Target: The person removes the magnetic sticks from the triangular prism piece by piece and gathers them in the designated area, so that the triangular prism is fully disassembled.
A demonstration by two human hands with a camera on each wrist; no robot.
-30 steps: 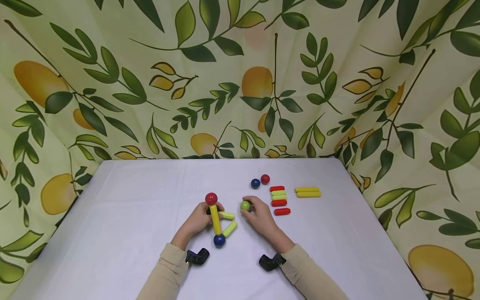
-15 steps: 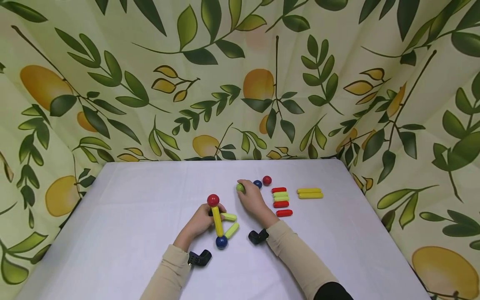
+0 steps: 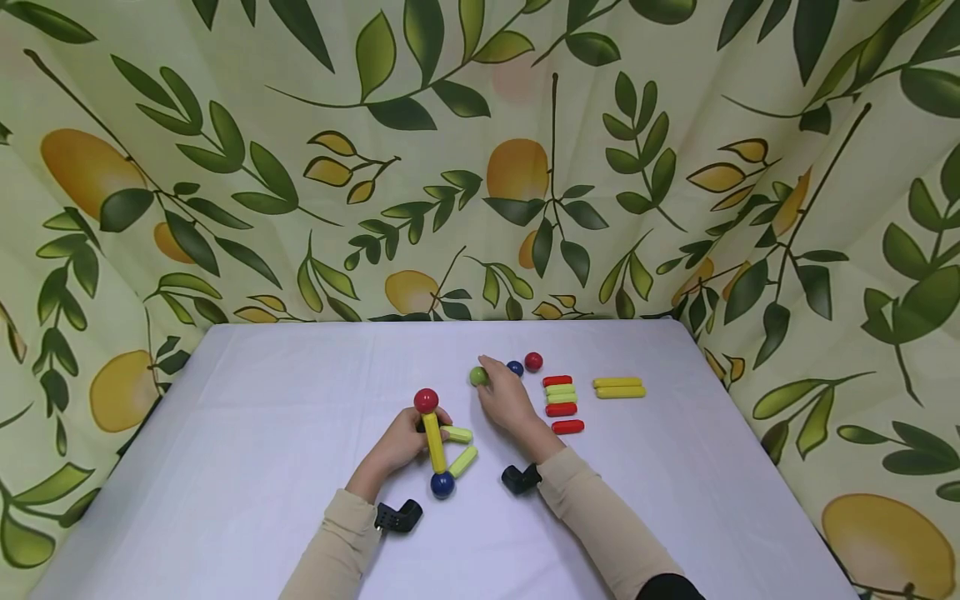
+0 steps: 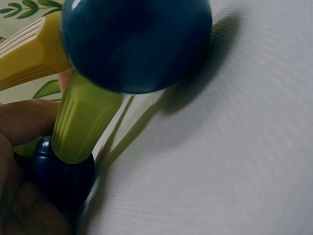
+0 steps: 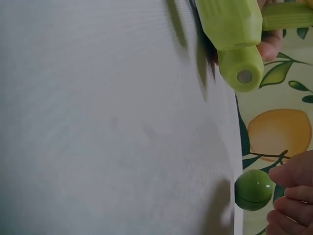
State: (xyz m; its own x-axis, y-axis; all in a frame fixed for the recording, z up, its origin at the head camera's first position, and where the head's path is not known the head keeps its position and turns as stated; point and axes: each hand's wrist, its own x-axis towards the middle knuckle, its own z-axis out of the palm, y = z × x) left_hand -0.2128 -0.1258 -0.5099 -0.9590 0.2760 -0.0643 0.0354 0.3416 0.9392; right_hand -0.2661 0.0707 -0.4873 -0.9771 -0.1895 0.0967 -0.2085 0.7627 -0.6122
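My left hand (image 3: pixel 401 437) grips a magnetic stick-and-ball frame at a dark blue ball (image 4: pixel 63 164), partly hidden by the fingers. A yellow stick (image 3: pixel 434 442) in the frame joins a red ball (image 3: pixel 426 401) to a blue ball (image 3: pixel 442 484). Two light green sticks (image 3: pixel 464 461) reach out to the right from it; a grey disc shows in one stick's free end (image 5: pixel 244 76). Farther back, my right hand (image 3: pixel 512 404) has its fingers loosely extended beside a green ball (image 3: pixel 478 377). One fingertip is right at that ball's edge in the right wrist view.
Behind the right hand lie a loose blue ball (image 3: pixel 515 367) and a red ball (image 3: pixel 533 361). Short red sticks (image 3: pixel 562 410) and light green sticks (image 3: pixel 560 398) form a column to its right, with two yellow sticks (image 3: pixel 619 392) beyond. A patterned curtain (image 3: pixel 450 208) borders the white table (image 3: pixel 285 375).
My right hand has carried the green ball back and slightly left, and its fingers have since loosened from it. The left hand keeps the frame in about the same place.
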